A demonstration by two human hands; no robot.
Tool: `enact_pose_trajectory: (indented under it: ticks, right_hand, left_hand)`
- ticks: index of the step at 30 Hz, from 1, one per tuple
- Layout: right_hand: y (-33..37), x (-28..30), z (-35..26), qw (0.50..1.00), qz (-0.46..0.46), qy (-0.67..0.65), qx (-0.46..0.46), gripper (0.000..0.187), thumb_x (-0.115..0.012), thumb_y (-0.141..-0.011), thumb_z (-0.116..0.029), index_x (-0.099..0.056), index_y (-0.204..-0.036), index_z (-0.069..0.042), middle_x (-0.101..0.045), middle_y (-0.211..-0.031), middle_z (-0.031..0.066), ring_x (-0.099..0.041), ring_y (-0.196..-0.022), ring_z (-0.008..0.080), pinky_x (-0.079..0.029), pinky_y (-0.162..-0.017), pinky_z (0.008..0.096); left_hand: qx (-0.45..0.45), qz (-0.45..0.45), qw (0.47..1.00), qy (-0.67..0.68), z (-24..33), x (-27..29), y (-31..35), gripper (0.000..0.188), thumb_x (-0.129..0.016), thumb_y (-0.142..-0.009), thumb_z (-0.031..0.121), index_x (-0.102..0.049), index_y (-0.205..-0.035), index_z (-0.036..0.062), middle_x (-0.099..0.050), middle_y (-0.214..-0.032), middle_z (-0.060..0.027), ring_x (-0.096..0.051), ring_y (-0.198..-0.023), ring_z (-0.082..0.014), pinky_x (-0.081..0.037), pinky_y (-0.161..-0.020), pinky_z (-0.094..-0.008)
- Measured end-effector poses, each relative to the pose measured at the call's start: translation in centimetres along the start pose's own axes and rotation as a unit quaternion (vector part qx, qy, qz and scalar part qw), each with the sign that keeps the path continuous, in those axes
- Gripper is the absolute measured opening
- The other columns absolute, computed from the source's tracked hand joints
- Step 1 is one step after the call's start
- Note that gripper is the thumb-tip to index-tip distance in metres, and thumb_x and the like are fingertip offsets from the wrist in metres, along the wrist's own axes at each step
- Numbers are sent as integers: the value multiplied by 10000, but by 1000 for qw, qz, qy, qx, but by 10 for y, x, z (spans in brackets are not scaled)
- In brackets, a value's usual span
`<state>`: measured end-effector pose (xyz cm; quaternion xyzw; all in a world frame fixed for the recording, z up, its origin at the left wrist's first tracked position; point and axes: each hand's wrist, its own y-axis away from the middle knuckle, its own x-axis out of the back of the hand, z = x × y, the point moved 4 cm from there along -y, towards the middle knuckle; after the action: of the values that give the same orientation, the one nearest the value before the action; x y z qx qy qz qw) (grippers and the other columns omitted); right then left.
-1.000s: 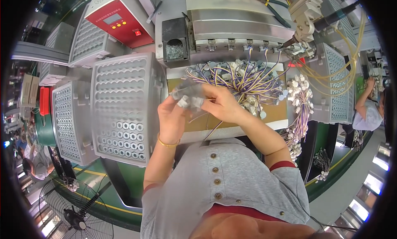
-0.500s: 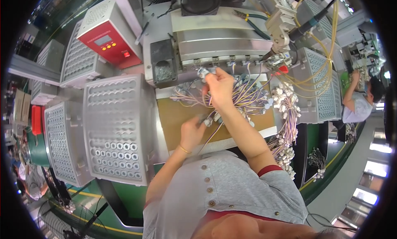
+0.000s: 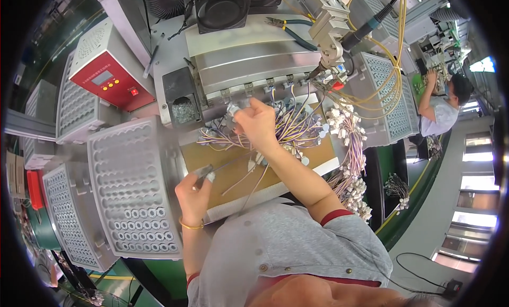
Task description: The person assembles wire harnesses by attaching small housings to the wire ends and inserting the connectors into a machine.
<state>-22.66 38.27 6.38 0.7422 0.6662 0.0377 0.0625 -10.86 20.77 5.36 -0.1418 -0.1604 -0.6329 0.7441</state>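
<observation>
My left hand (image 3: 193,196) is beside the large tray at the left edge of the brown work mat (image 3: 220,187). Its thumb and fingers pinch a small dark grey piece (image 3: 203,171), blurred, with something white at a fingertip. My right hand (image 3: 257,125) is above the left part of a pile of wires (image 3: 289,127) with round grey ends, in front of the metal fixture (image 3: 254,68). Its fingers are closed together; a whitish blurred bit (image 3: 232,110) shows at their tips, and I cannot make out what it is.
A plastic tray (image 3: 127,169) of round metal parts stands at left, below a red-fronted control box (image 3: 108,73). A black bin (image 3: 183,102) sits beside the fixture, where cutters (image 3: 294,31) lie. Bundled white connectors (image 3: 347,132) hang at right. Another person (image 3: 442,102) works far right.
My left hand has moved left, away from the wires toward the tray, with the grey piece in its fingers. My right hand stays by the fixture's left front. The whole view has shifted and tilted.
</observation>
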Motion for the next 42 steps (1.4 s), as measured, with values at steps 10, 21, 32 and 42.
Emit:
enact_pose_trajectory:
  ticks: [10, 21, 32, 42]
  right_hand:
    - [5, -5, 2, 998, 4, -61, 9, 136, -514, -699, 18, -397, -637, -11, -549, -578, 80, -529, -434, 129, -428, -392, 235]
    - [8, 9, -19, 947, -65, 283, 134, 130, -515, -771, -102, -499, -706, 9, -516, -519, 62, -537, -440, 175, -403, -411, 261]
    - [70, 4, -14, 890, -346, 235, 184, 115, -600, -704, -69, -557, -778, 9, -542, -652, 83, -511, -547, 128, -415, -496, 248]
    - [65, 0, -7, 897, -359, 165, 199, 160, -571, -707, -155, -552, -813, -37, -500, -580, 115, -497, -505, 216, -382, -482, 314]
  left_hand:
    - [57, -43, 988, 137, -2, 6, 13, 215, -641, -715, 10, -620, -926, -21, -560, -744, 10, -465, -634, -27, -368, -543, -164]
    - [-47, -20, 997, 50, 35, 7, 19, 238, -618, -684, -12, -624, -922, -8, -577, -747, -77, -517, -659, -120, -407, -614, -226]
    - [-280, 134, 925, -219, 34, 21, 22, 339, -621, -552, 0, -555, -884, -26, -526, -787, -157, -503, -696, -333, -422, -612, -384]
    - [72, 279, 738, -610, -152, 197, 92, 351, -536, -763, 319, -590, -962, 35, -558, -929, -120, -459, -953, -333, -349, -805, -489]
